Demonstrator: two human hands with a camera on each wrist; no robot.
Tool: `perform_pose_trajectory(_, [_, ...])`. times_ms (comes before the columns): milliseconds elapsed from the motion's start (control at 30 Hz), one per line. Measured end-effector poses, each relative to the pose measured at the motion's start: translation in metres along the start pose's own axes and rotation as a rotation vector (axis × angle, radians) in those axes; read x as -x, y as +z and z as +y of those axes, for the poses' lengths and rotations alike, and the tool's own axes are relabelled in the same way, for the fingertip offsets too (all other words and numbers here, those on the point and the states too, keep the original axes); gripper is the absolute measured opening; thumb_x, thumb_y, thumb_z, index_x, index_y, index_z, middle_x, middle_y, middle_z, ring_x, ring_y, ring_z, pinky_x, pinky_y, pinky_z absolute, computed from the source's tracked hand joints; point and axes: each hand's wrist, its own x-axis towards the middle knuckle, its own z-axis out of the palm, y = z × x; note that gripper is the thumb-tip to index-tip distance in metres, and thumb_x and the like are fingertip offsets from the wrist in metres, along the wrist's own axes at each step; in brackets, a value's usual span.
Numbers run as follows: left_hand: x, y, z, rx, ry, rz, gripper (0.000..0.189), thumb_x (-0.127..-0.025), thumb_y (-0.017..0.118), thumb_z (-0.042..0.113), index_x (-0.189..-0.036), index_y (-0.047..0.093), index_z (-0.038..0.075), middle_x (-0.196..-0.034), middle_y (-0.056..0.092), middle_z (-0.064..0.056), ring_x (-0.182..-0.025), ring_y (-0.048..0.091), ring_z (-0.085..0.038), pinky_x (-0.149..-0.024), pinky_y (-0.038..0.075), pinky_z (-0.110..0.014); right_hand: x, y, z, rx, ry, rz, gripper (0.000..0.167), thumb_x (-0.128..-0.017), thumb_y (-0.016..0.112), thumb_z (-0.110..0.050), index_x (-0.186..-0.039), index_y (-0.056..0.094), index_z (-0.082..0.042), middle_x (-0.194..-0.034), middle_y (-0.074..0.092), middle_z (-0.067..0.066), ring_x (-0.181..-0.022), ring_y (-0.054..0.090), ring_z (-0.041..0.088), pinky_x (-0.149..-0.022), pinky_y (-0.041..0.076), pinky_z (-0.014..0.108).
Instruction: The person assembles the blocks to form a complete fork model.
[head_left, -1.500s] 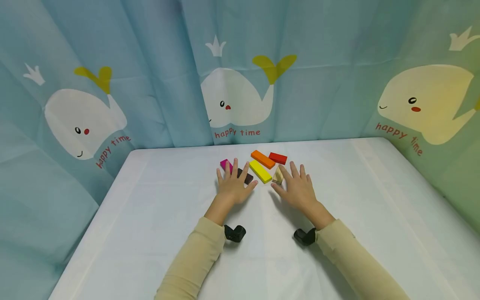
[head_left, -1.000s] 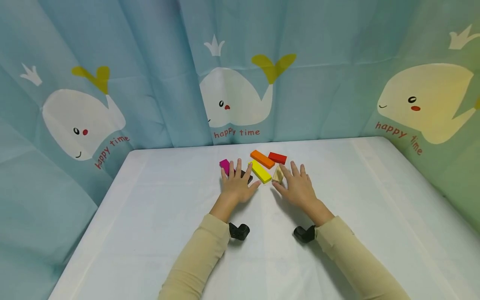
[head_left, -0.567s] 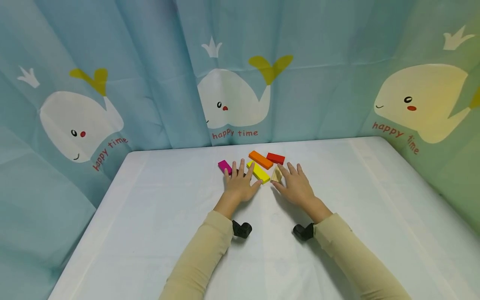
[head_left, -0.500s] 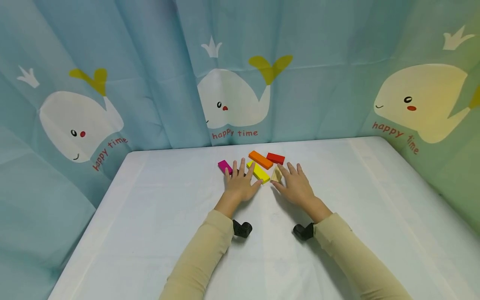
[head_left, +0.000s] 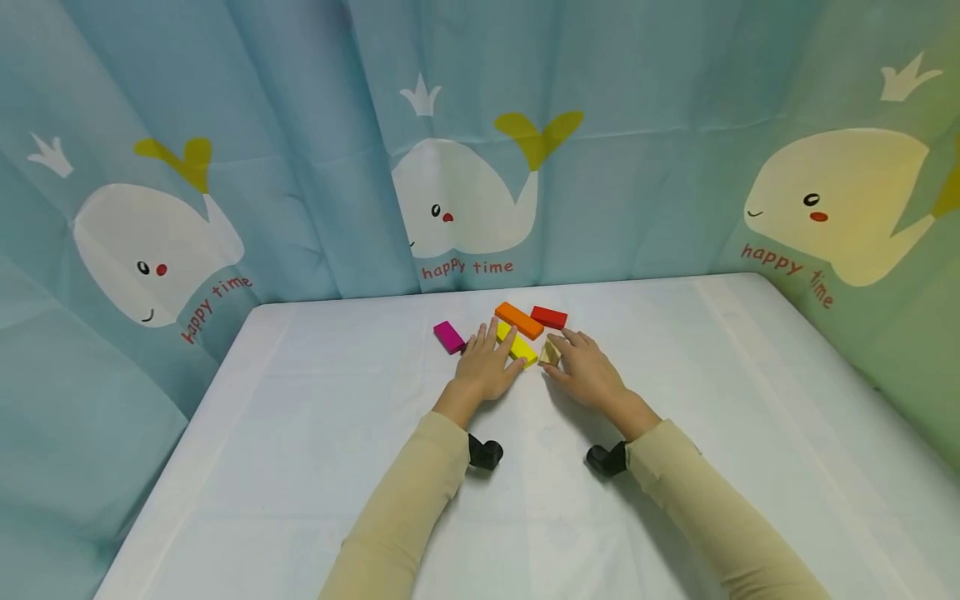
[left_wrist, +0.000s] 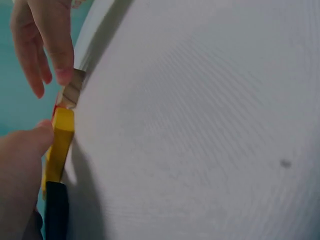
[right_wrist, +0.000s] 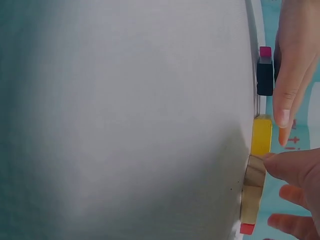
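Observation:
My left hand (head_left: 480,373) is low over the blocks, fingers loosely bent and covering most of a dark block (right_wrist: 265,77). Its thumb lies close by the near end of a yellow rectangular block (head_left: 521,348). On the right, a pale wooden block (head_left: 551,352) with angled faces sits beside the yellow one. My right hand (head_left: 588,371) is around it: the thumb tip is at its near edge, while the bent index finger reaches over its far side. In the right wrist view the other fingertips show apart from the wood, above its top.
A magenta block (head_left: 449,337) lies left of the dark one. Behind the yellow block are an orange block (head_left: 519,320) and a red block (head_left: 549,317). All rest on a white-covered table (head_left: 300,467), with a whale-print curtain (head_left: 322,167) at its back edge.
My left hand has shifted right, its fingers drawing together over the dark block and uncovering the magenta one. My right fingers have bent more around the wooden block. The blocks keep their arrangement.

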Motion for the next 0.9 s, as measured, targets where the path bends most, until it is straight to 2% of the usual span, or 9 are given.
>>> perform_pose_trajectory(233, [-0.0030, 0.0019, -0.0001, -0.001, 0.028, 0.009, 0.062, -0.098, 0.029, 0.047, -0.148, 0.016, 0.013, -0.153, 0.007, -0.009, -0.138, 0.008, -0.022, -0.110, 0.007, -0.032, -0.0039, 0.0004, 0.0001, -0.008, -0.022, -0.006, 0.044, -0.086, 0.065, -0.019, -0.121, 0.055, 0.005, -0.128, 0.047, 0.026, -0.118, 0.043, 0.040, -0.099, 0.033, 0.050])
perform_pose_trajectory(467, [-0.0051, 0.0013, 0.0013, -0.012, 0.031, 0.014, 0.061, -0.098, 0.030, 0.045, -0.146, 0.022, 0.008, -0.152, 0.014, -0.006, -0.138, 0.012, -0.019, -0.110, 0.011, -0.031, -0.0028, 0.0009, -0.0005, 0.002, -0.102, 0.040, 0.026, -0.083, 0.067, -0.011, -0.101, 0.062, 0.007, -0.112, 0.056, 0.024, -0.102, 0.054, 0.037, -0.091, 0.043, 0.047])
perform_pose_trajectory(667, [-0.0070, 0.0013, 0.0018, -0.011, 0.028, 0.021, 0.061, -0.098, 0.032, 0.045, -0.144, 0.028, 0.005, -0.151, 0.020, -0.005, -0.137, 0.017, -0.018, -0.109, 0.014, -0.030, -0.0066, 0.0022, 0.0005, 0.005, -0.097, 0.028, 0.023, -0.081, 0.068, -0.009, -0.097, 0.064, 0.007, -0.107, 0.057, 0.022, -0.096, 0.056, 0.034, -0.087, 0.045, 0.044])
perform_pose_trajectory(900, [-0.0093, -0.0001, 0.0027, -0.020, 0.023, 0.025, 0.060, -0.097, 0.036, 0.045, -0.142, 0.033, 0.005, -0.149, 0.026, -0.006, -0.135, 0.023, -0.018, -0.107, 0.021, -0.032, -0.0104, 0.0011, 0.0002, 0.027, -0.090, 0.013, 0.025, -0.080, 0.070, -0.006, -0.100, 0.065, 0.008, -0.102, 0.059, 0.021, -0.093, 0.057, 0.032, -0.085, 0.047, 0.042])
